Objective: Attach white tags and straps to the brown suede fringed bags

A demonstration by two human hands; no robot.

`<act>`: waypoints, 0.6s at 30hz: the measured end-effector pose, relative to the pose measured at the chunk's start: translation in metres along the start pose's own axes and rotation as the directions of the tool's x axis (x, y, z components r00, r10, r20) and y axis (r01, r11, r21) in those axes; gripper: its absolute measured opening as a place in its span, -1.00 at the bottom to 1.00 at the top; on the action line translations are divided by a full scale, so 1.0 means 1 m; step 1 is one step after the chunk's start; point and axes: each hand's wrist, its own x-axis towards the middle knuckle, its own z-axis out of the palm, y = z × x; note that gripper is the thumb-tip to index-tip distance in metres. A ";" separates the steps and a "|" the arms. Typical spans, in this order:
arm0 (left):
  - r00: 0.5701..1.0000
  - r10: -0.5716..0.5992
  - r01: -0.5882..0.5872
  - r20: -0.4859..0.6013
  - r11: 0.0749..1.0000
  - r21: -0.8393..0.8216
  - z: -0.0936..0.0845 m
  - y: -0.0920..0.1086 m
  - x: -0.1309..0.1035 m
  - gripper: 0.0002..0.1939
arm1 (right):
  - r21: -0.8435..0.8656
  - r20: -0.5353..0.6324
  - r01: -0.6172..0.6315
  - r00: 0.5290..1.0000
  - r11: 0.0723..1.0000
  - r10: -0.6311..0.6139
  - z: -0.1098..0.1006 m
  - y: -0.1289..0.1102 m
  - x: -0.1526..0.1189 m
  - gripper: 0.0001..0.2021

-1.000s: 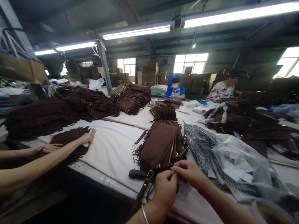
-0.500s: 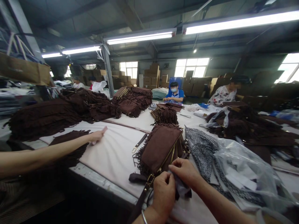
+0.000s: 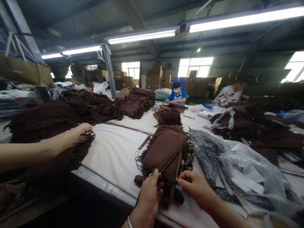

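Brown bag (image 3: pixel 163 150): left hand (image 3: pixel 150 193) loosely clasps one corner, right hand (image 3: pixel 196 186) pinches its edge.

The brown bag (image 3: pixel 163 148) looks like matt, suede-like cloth with glossy gold metal zips (image 3: pixel 175 155); the clear bag (image 3: pixel 247 164), shiny crinkled plastic; the speckled fabric (image 3: pixel 206 152), rough; the tabletop (image 3: pixel 114 155), matt.

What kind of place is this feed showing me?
Probably a bag workshop or factory floor: many similar brown fringed bags lie across the worktable, cardboard boxes are stacked at the back, and tube lights hang overhead.
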 end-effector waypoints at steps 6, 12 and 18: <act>0.982 0.189 -0.189 0.008 0.979 0.081 0.004 0.029 0.045 -0.70 | 0.066 0.025 -0.066 0.998 0.996 0.064 0.004 0.009 -0.008 -0.71; 0.979 0.199 -0.189 -0.049 0.968 0.164 -0.007 0.020 0.030 -0.66 | 0.066 0.005 -0.084 0.996 0.994 0.084 0.014 0.023 -0.004 -0.70; 0.961 0.001 -0.127 0.277 0.890 0.438 -0.007 -0.023 -0.027 -0.55 | -0.092 -0.087 0.003 0.996 0.996 -0.011 0.009 0.019 0.006 -0.73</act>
